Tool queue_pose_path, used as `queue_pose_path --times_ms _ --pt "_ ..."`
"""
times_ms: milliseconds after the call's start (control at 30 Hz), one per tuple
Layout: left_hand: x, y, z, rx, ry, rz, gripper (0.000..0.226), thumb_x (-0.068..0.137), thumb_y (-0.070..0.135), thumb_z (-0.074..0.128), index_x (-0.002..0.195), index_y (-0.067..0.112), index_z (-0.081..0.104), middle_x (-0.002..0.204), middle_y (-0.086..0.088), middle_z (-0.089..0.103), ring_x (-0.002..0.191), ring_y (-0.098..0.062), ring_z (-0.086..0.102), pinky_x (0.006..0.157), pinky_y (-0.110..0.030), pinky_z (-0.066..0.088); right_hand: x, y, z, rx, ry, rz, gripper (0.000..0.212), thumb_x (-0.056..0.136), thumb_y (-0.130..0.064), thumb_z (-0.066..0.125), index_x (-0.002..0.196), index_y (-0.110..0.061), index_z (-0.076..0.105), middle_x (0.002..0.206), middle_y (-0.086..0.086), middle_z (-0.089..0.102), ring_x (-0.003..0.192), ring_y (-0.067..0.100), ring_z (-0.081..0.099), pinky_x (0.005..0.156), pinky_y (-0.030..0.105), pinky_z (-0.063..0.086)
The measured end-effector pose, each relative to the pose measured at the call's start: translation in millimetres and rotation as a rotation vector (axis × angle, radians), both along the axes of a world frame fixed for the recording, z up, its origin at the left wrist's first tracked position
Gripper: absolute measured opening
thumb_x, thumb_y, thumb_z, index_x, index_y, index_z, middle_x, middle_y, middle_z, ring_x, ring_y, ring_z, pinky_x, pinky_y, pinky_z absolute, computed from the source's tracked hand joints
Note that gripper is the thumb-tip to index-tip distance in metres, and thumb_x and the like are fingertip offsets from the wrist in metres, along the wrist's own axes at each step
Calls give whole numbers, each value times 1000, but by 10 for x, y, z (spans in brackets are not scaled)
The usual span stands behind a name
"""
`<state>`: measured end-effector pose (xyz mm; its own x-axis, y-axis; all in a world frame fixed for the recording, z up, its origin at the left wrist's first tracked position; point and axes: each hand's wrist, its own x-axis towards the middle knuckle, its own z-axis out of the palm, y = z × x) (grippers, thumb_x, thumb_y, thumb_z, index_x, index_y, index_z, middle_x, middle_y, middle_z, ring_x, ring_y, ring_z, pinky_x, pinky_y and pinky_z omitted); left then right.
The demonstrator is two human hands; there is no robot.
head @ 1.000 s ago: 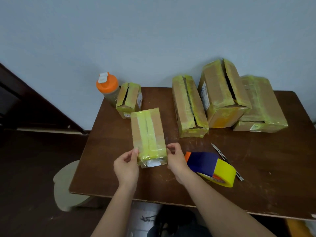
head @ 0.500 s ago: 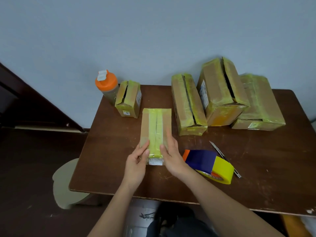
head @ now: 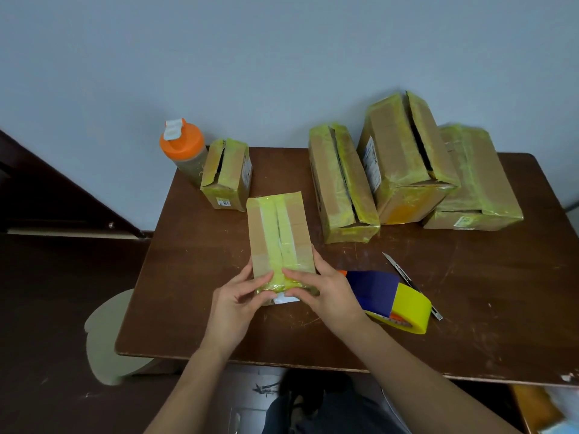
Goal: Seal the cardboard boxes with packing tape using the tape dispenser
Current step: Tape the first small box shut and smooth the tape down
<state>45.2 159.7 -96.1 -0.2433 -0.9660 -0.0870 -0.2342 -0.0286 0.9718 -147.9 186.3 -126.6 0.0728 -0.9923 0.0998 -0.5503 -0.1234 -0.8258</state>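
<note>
A small cardboard box [head: 280, 233] wrapped in yellow tape lies flat on the brown table [head: 194, 277] in front of me. My left hand [head: 238, 305] holds its near left corner, thumb on top. My right hand [head: 326, 292] grips the near right corner, thumb pressing the tape at the near end. The tape dispenser [head: 391, 299], blue with a yellow roll, lies just right of my right hand. Several other taped boxes stand at the back: a small one [head: 227, 180], a long one [head: 341, 189], a tall one [head: 404, 161] and a flat one [head: 476, 186].
An orange-capped bottle [head: 185, 151] stands at the back left corner. A utility knife [head: 410, 280] lies behind the dispenser. A pale stool [head: 106, 333] sits below the table's left edge. The wall runs close behind the table.
The small box went from tilted up in both hands to lying flat on the table. My hands slid from its top back to the near end.
</note>
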Motion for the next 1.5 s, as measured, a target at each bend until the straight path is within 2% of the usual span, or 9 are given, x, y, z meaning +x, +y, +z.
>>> queue_pose_path --times_ms 267,467,600,933,1033,1133,1300,1400,1500 --pt "17 4 -23 -164 -200 -65 52 75 3 78 121 18 59 141 4 45 119 11 49 97 -22 49 -23 -15 16 -42 115 22 46 83 -52 62 121 -26 69 155 13 35 130 25 53 100 47 50" --pt "-105 73 -155 -211 -151 108 47 76 -8 73 118 9 59 133 -3 53 108 13 56 89 -15 50 124 -32 -110 -83 101 -70 30 82 -23 78 111 -21 73 148 17 44 119 30 61 86 47 58" --pt "-39 89 -154 -183 -167 89 53 76 -6 75 119 21 60 136 -1 49 111 13 55 92 -16 49 114 -16 -49 -49 106 -88 31 82 -36 75 111 -27 70 150 15 42 122 27 59 89 45 57" --pt "13 80 -120 -228 -219 -25 54 81 -6 71 124 23 58 134 -5 48 120 19 41 95 -11 44 -124 -40 77 19 -29 101 50 87 7 65 130 -20 64 154 9 37 142 18 36 115 29 34" --pt "-38 95 -144 -231 -220 38 50 82 -7 69 122 22 59 129 -13 57 124 -1 50 90 -7 45 -65 -30 66 -9 -72 66 54 85 19 57 127 -15 65 149 11 43 137 21 43 107 21 42" --pt "-57 102 -151 -157 -189 78 51 83 -7 68 120 27 61 128 -16 60 124 -21 55 89 -7 45 -2 -32 81 35 -76 19 53 86 15 59 127 -18 66 149 8 45 137 18 42 109 35 42" --pt "149 0 18 -35 -261 -191 71 77 3 77 124 49 52 143 5 40 123 29 25 101 -4 32 -309 -88 389 331 91 310 90 82 6 70 144 -50 37 161 -14 16 144 5 22 113 27 34" --pt "264 -45 39 -134 -455 -353 86 82 -10 66 133 55 42 152 9 32 136 13 20 114 -19 27 -359 -119 469 332 266 331 104 80 27 43 143 -55 34 160 -17 19 139 11 33 96 36 51" --pt "252 -87 39 -220 -487 -327 74 87 -14 58 135 41 51 150 4 40 137 -5 36 108 -12 30 -341 -164 422 229 347 320 104 77 29 36 143 -51 39 154 -9 37 135 20 44 97 39 50"
